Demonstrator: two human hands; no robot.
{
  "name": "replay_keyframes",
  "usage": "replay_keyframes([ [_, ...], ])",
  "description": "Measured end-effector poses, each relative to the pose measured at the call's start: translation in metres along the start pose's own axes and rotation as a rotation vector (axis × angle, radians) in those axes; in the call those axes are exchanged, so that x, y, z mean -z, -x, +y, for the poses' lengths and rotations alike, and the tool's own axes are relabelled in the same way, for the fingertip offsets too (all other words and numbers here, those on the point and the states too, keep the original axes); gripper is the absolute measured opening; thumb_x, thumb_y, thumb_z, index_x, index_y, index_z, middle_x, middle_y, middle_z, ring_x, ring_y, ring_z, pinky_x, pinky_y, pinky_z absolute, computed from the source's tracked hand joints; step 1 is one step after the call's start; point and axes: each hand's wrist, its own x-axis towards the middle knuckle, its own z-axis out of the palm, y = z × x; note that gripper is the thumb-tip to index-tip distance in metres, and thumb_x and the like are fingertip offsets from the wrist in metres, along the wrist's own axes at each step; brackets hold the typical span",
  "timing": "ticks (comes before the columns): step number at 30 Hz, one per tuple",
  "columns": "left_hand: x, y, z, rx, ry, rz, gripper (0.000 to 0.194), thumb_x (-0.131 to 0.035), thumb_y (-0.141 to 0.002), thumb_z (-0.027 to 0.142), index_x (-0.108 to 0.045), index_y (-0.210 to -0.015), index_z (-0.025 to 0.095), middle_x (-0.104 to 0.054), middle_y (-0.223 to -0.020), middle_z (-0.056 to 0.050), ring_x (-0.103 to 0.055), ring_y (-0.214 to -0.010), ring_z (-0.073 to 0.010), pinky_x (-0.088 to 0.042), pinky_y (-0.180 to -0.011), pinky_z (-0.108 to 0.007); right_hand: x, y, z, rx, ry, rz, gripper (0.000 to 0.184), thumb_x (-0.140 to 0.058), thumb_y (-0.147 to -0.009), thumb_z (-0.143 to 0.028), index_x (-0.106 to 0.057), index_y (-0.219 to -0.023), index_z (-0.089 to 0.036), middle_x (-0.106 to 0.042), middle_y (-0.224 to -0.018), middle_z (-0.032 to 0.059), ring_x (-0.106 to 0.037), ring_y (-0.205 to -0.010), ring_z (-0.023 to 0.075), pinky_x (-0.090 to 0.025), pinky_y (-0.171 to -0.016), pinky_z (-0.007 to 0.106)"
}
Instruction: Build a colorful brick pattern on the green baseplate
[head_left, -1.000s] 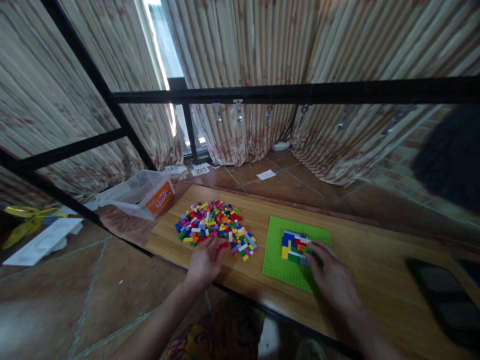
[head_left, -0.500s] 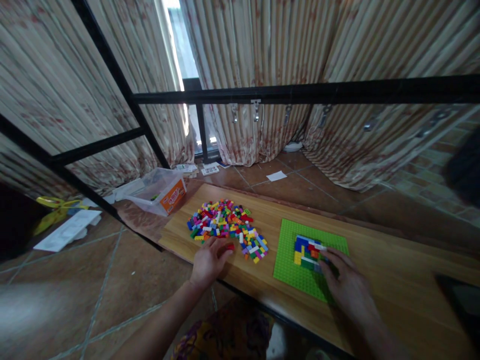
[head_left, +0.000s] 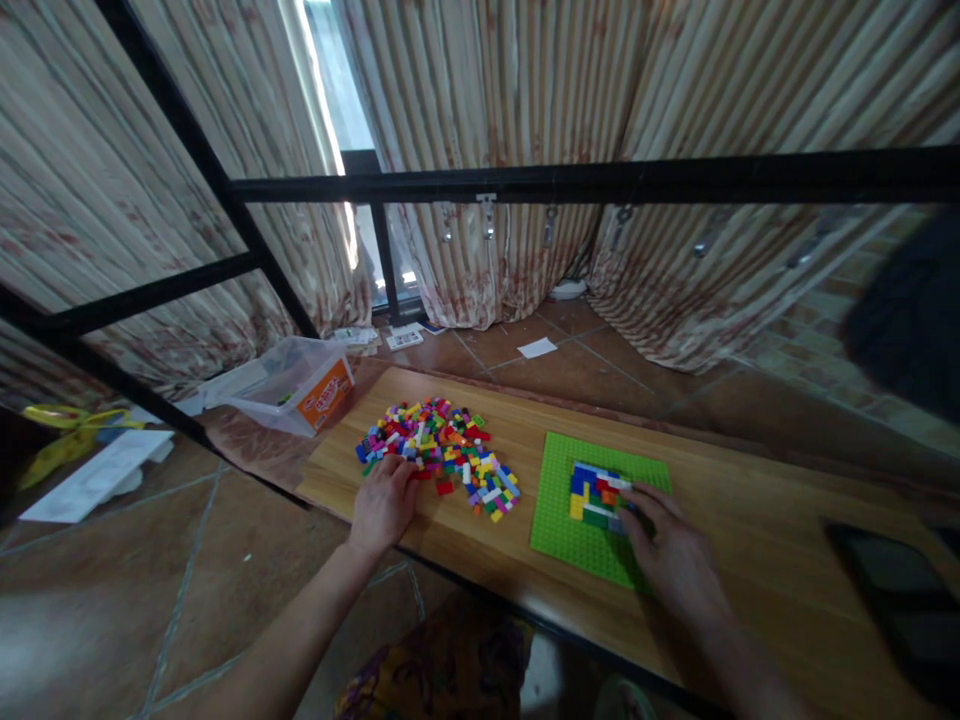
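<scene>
My left hand (head_left: 385, 503) is at the near left edge of a pile of small coloured toy bricks (head_left: 439, 432). Its fingers bend down onto the bricks, thumb a little apart, with no brick visible in them. A red brick (head_left: 445, 488) lies to its right at the pile's front. On a green baseplate (head_left: 557, 500) sits a flat build of blue, yellow, red, white and green bricks (head_left: 592, 496). My right hand (head_left: 670, 550) is over the plate's right side, thumb and fingers closed at the build's right edge. Its fingertips partly cover that edge.
The bricks and baseplate are on a long wooden board (head_left: 480, 540). A clear plastic box (head_left: 289, 385) with an orange label stands beyond its left end. A dark device (head_left: 892, 590) lies at the right. Behind run a black metal frame (head_left: 525, 185) and curtains (head_left: 487, 90).
My left hand has moved left along the pile, away from the red brick, which is now in plain sight. My right hand stays at the build's edge. The view has shifted slightly right.
</scene>
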Motion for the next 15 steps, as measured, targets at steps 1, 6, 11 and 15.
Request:
replay_keyframes([
  [1,-0.001,0.000,0.000,-0.007,-0.004,0.007,0.019,-0.048,-0.090,0.021,-0.067,-0.095,0.019,-0.062,-0.102,-0.009,-0.060,-0.094,-0.0236,-0.051,-0.083,-0.035,0.001,-0.001,0.000,0.002,0.005,0.011,0.040,-0.041,-0.091,-0.047,-0.065,-0.106,-0.018,-0.062,-0.122,0.0115,-0.064,-0.103,0.0251,-0.052,-0.092,0.043],
  [6,-0.002,0.001,-0.002,-0.054,-0.022,0.039,0.023,-0.046,-0.093,0.025,-0.068,-0.093,0.019,-0.063,-0.102,-0.009,-0.061,-0.091,-0.0225,-0.051,-0.079,-0.034,0.007,-0.003,0.000,-0.021,0.008,0.048,0.038,-0.041,-0.091,-0.046,-0.065,-0.105,-0.020,-0.061,-0.124,0.0114,-0.064,-0.102,0.0243,-0.054,-0.087,0.040],
  [11,-0.002,0.002,-0.002,-0.073,-0.048,0.047,0.026,-0.044,-0.095,0.028,-0.069,-0.093,0.020,-0.065,-0.102,-0.008,-0.061,-0.093,-0.0224,-0.051,-0.079,-0.033,0.011,-0.003,-0.002,-0.070,0.005,0.031,0.038,-0.041,-0.090,-0.045,-0.065,-0.106,-0.020,-0.059,-0.128,0.0111,-0.066,-0.095,0.0227,-0.055,-0.082,0.039],
  [15,-0.002,0.004,-0.001,-0.062,-0.050,0.051,0.025,-0.045,-0.094,0.028,-0.067,-0.098,0.019,-0.067,-0.101,-0.008,-0.062,-0.094,-0.0236,-0.050,-0.078,-0.034,0.013,-0.004,-0.002,-0.066,0.012,0.034,0.040,-0.041,-0.090,-0.046,-0.066,-0.105,-0.019,-0.061,-0.125,0.0117,-0.064,-0.102,0.0249,-0.052,-0.090,0.041],
])
